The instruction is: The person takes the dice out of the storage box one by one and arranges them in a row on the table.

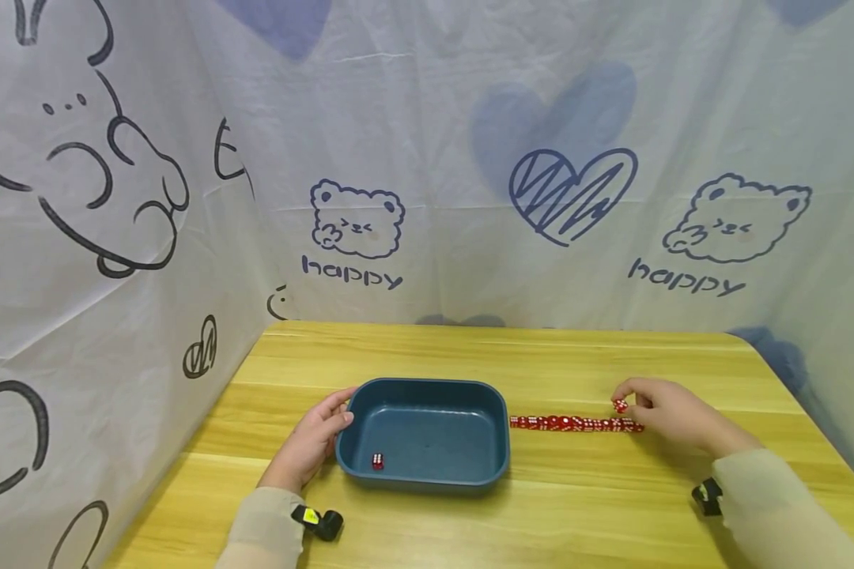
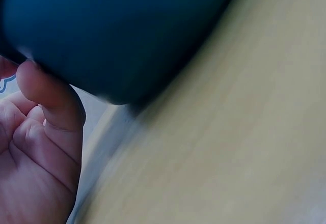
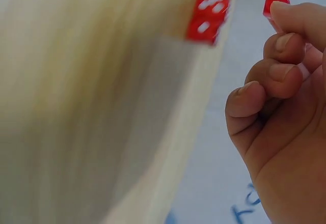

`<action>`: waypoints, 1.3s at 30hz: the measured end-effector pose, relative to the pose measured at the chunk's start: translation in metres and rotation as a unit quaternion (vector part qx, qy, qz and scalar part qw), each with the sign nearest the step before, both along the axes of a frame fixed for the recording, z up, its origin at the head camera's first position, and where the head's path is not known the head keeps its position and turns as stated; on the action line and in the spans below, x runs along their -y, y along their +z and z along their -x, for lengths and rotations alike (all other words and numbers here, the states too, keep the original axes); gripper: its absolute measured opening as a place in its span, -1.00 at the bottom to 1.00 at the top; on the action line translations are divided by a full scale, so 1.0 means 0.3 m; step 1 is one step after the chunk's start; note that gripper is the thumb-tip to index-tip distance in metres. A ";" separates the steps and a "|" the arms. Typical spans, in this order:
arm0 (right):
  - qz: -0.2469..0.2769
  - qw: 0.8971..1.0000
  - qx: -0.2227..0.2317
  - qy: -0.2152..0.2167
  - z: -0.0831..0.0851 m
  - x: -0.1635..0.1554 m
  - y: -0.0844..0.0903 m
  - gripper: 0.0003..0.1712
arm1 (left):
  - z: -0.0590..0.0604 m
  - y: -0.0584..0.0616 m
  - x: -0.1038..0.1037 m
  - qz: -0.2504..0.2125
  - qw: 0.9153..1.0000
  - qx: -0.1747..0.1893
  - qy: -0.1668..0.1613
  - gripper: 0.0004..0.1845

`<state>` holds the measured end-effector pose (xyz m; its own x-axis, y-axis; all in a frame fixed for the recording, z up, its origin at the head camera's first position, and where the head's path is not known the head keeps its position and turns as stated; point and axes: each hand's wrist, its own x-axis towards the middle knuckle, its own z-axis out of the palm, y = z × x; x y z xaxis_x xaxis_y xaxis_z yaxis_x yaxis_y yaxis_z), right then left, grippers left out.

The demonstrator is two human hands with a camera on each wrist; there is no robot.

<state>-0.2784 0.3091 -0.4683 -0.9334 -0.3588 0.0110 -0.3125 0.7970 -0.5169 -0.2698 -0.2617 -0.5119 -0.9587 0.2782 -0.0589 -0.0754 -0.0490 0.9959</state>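
From the head view, the right hand [image 1: 672, 415] pinches one red die [image 1: 620, 405] just above the far-right end of the row of dice [image 1: 576, 424], whose long axis runs toward the blue tray [image 1: 427, 393]. The left hand [image 1: 313, 442] rests open against the tray's left wall.

The left wrist view shows the thumb [image 2: 53, 102] touching that wall.

In the right wrist view, fingertips [image 3: 298, 15] clamp the die.
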 end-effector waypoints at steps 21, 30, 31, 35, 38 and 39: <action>-0.014 0.998 0.057 -0.015 -0.029 -0.114 -0.060 -0.78 | 0.003 0.006 -0.001 0.010 1.000 0.002 0.002 -0.44; -0.001 0.998 0.062 -0.019 -0.036 -0.106 -0.057 -0.72 | 0.000 0.004 -0.003 0.011 1.000 -0.004 -0.002 -0.43; 0.000 0.998 0.061 -0.019 -0.036 -0.102 -0.055 -0.72 | 0.000 0.004 -0.003 0.011 1.000 -0.004 -0.001 -0.43; 0.005 0.998 0.055 -0.022 -0.037 -0.073 -0.033 -0.72 | -0.002 0.006 -0.005 0.012 1.000 -0.005 0.004 -0.44; 0.005 0.999 0.045 -0.020 -0.039 -0.036 -0.007 -0.72 | -0.003 0.006 -0.005 0.012 1.000 -0.006 0.005 -0.44; 0.005 0.999 0.040 -0.018 -0.039 -0.021 0.002 -0.72 | -0.003 0.006 -0.005 0.012 1.000 -0.006 0.005 -0.43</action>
<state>-0.2667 0.3154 -0.4677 -0.9435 -0.3256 -0.0616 -0.2410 0.8019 -0.5467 -0.2690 -0.2601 -0.5101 -0.9623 0.2668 -0.0533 -0.0623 -0.0255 0.9977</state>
